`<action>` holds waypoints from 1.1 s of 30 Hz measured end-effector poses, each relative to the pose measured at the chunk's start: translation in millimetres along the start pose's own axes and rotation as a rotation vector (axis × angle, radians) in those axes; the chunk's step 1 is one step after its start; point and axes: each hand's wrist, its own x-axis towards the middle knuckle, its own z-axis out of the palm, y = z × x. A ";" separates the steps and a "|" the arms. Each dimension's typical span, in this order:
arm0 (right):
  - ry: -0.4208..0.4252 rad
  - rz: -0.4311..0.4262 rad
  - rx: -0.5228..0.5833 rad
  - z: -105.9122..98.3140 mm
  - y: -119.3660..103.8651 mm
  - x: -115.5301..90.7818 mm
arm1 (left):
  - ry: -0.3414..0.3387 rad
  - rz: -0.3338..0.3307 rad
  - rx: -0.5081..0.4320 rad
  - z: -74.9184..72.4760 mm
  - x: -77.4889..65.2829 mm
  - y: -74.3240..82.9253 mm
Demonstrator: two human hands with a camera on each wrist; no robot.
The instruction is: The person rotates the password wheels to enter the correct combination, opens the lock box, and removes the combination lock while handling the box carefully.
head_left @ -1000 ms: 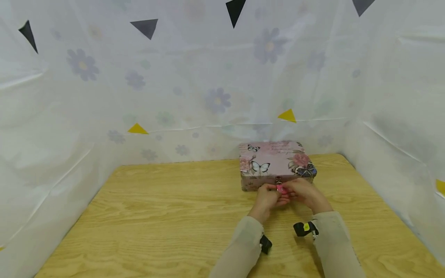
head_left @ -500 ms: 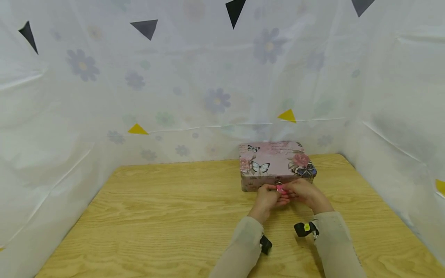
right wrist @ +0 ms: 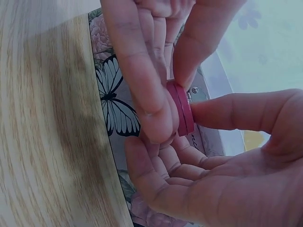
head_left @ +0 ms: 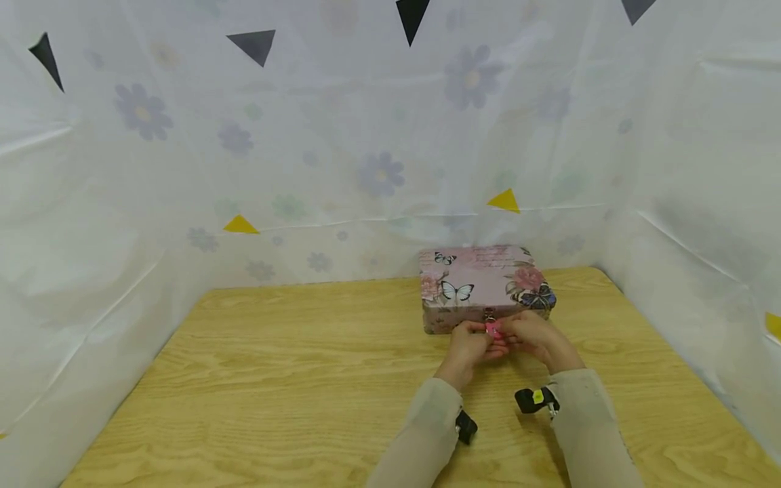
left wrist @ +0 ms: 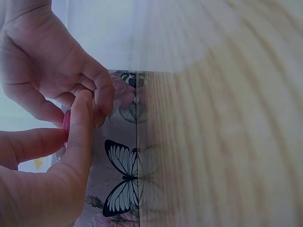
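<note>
A small pink padlock (head_left: 493, 330) hangs at the front clasp (head_left: 489, 312) of a pink box (head_left: 478, 274) with butterflies and roses on it. The box's lid is down. My left hand (head_left: 468, 350) pinches the padlock between thumb and forefinger from the left. From the other side my right hand (head_left: 538, 339) pinches it too, its thumb pressing on the red-looking padlock body (right wrist: 181, 109) in the right wrist view. Fingers of both hands meet around the lock and cover much of it. Whether its shackle is locked cannot be made out.
The box stands at the back right of a wooden table (head_left: 274, 379), near the white flowered curtain (head_left: 342, 135) behind. Curtains also hang on both sides. Black wrist straps (head_left: 532, 401) sit on both sleeves.
Both hands stay at the padlock, with hardly any finger movement visible. The padlock's pink face looks turned very slightly. The head view has shifted a little.
</note>
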 end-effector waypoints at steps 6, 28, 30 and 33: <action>0.008 -0.006 0.001 -0.2 1.1 0.4 | 0.002 0.000 -0.005 0.5 2.1 -1.8; 0.001 0.005 -0.020 0.2 0.0 0.0 | -0.007 0.006 0.003 1.5 2.0 -2.2; 0.004 0.001 -0.015 0.3 0.1 -0.1 | -0.007 0.005 0.005 1.4 2.1 -2.5; 0.011 -0.004 -0.010 0.4 0.3 -0.6 | -0.007 0.005 0.004 1.3 2.4 -2.8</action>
